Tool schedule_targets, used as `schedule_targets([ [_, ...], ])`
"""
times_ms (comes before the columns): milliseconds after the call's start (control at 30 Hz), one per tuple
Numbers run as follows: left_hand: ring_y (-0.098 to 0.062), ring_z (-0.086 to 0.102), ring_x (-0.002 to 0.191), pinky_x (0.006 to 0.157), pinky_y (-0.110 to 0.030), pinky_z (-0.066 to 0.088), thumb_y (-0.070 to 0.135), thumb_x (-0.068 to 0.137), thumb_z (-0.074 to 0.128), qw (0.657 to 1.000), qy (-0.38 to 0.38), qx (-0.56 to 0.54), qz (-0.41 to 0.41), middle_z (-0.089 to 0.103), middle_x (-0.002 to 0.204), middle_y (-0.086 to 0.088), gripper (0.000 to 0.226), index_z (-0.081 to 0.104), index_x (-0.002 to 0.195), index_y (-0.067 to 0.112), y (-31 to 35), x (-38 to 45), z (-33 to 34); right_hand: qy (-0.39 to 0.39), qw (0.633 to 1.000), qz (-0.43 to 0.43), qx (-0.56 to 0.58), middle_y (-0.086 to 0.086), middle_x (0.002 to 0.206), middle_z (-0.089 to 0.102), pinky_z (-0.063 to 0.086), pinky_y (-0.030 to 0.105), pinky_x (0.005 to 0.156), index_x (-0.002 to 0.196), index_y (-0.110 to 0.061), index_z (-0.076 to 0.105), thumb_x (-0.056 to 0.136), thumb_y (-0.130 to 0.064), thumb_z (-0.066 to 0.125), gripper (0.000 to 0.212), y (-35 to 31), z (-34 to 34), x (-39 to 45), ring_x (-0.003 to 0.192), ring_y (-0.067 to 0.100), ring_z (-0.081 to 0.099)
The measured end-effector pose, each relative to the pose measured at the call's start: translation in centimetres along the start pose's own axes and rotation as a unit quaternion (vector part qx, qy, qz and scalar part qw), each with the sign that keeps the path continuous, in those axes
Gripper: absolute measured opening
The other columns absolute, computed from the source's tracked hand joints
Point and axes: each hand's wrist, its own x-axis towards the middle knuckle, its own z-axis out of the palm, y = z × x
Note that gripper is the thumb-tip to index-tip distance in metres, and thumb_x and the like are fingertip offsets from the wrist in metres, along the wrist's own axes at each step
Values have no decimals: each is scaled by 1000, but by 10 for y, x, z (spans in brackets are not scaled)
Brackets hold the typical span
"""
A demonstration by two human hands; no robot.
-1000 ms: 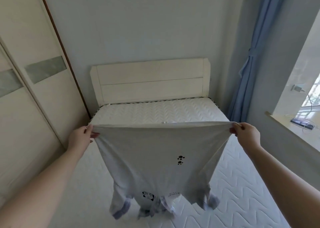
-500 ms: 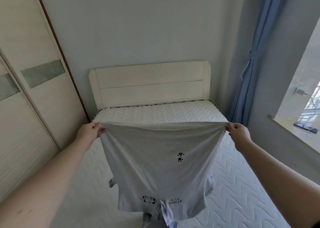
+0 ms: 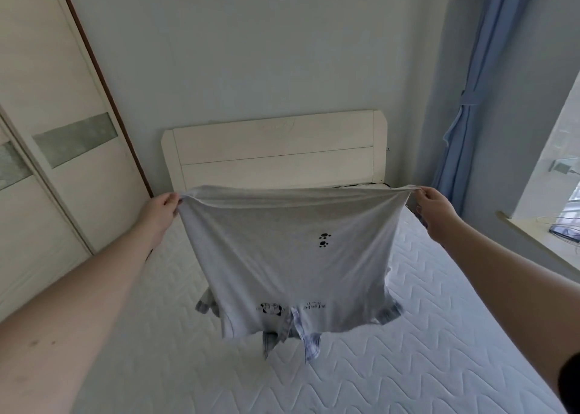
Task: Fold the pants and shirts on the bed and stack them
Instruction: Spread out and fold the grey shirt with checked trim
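The pale grey cotton shirt with black paw prints (image 3: 292, 256) hangs upside down above the white quilted mattress (image 3: 423, 335), its hem stretched level, left hand (image 3: 160, 211) and right hand (image 3: 434, 209) each pinching a corner, collar pointing downward.

We observe both arms extended forward and raised, spread wide apart with the elbows nearly straight. The left hand (image 3: 159, 211) is at the left of the view, back of the hand facing the camera, its fingers and thumb closed in a pinch on the left corner of the grey shirt (image 3: 292, 256). The right hand (image 3: 434, 208) sits at about the same height on the right, knuckles up, likewise pinched closed on the opposite corner. Both forearms are bare. A dark sleeve edge shows at the right upper arm, at the frame's lower right margin.
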Motion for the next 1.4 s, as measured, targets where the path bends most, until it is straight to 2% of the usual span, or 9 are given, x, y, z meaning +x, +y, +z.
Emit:
schedule_targets([
  [100, -9, 57, 97, 91, -22, 44, 23, 104, 43, 1000, -3, -26, -11, 58, 117, -5, 34, 54, 133, 7, -1, -2, 3, -18, 1000, 1, 14, 11, 118, 63, 45, 44, 106, 114, -24, 64, 100, -34, 53, 20, 2, -1, 0, 109, 25, 58],
  [167, -16, 55, 109, 98, -25, 42, 21, 105, 42, 1000, 0, -28, -10, 56, 124, -7, 37, 50, 136, 3, -8, -9, 3, -26, 1000, -1, 11, 15, 128, 61, 43, 45, 108, 119, -20, 63, 100, -32, 53, 24, 9, -4, -8, 120, 30, 57],
  [400, -25, 47, 132, 107, -38, 39, 19, 105, 38, 996, -15, -41, -83, 50, 142, -16, 41, 45, 138, -5, -82, -60, -8, -51, 998, 26, -17, 0, 106, 61, 40, 42, 111, 116, -13, 63, 103, -23, 49, 21, 66, -18, -65, 108, 20, 54],
  [667, -30, 52, 126, 93, -37, 45, 11, 105, 38, 973, -51, -4, -227, 55, 131, -21, 29, 52, 125, -4, -233, -189, -29, -57, 987, 129, -83, 11, 96, 54, 39, 52, 109, 112, -5, 62, 103, -13, 47, 19, 200, -49, -169, 97, 25, 48],
  [767, -21, 62, 98, 76, -27, 46, 8, 104, 40, 961, -65, 6, -268, 61, 118, -19, 19, 57, 107, 1, -275, -244, -34, -52, 976, 163, -134, 13, 97, 55, 43, 54, 99, 116, 0, 62, 102, -13, 49, 23, 245, -62, -207, 93, 27, 46],
  [867, -17, 62, 88, 74, -27, 46, 6, 103, 43, 952, -77, 25, -296, 64, 111, -19, 17, 59, 105, -1, -312, -294, -40, -70, 967, 186, -162, 13, 94, 51, 36, 38, 77, 111, -4, 64, 102, -12, 49, 19, 281, -73, -247, 88, 25, 41],
  [1133, -30, 68, 90, 65, -28, 37, 4, 95, 58, 925, -149, 160, -312, 73, 89, -18, 16, 68, 102, -6, -371, -394, -58, -118, 932, 247, -237, 15, 100, 69, 41, 31, 84, 112, 4, 70, 93, 7, 57, 23, 349, -99, -332, 98, 30, 61],
  [1267, -32, 69, 96, 77, -31, 41, 4, 93, 62, 913, -174, 181, -322, 73, 93, -19, 11, 70, 98, -2, -392, -424, -65, -105, 913, 263, -294, 14, 100, 73, 40, 31, 78, 106, -6, 74, 95, -3, 60, 19, 377, -108, -366, 98, 35, 65],
  [1400, -20, 54, 66, 61, -30, 35, 20, 94, 64, 908, -175, 216, -313, 70, 88, -26, 18, 75, 92, 6, -409, -447, -68, -95, 902, 274, -319, 15, 83, 73, 37, 31, 65, 96, -24, 75, 92, -36, 67, 16, 391, -107, -397, 71, 26, 60],
])
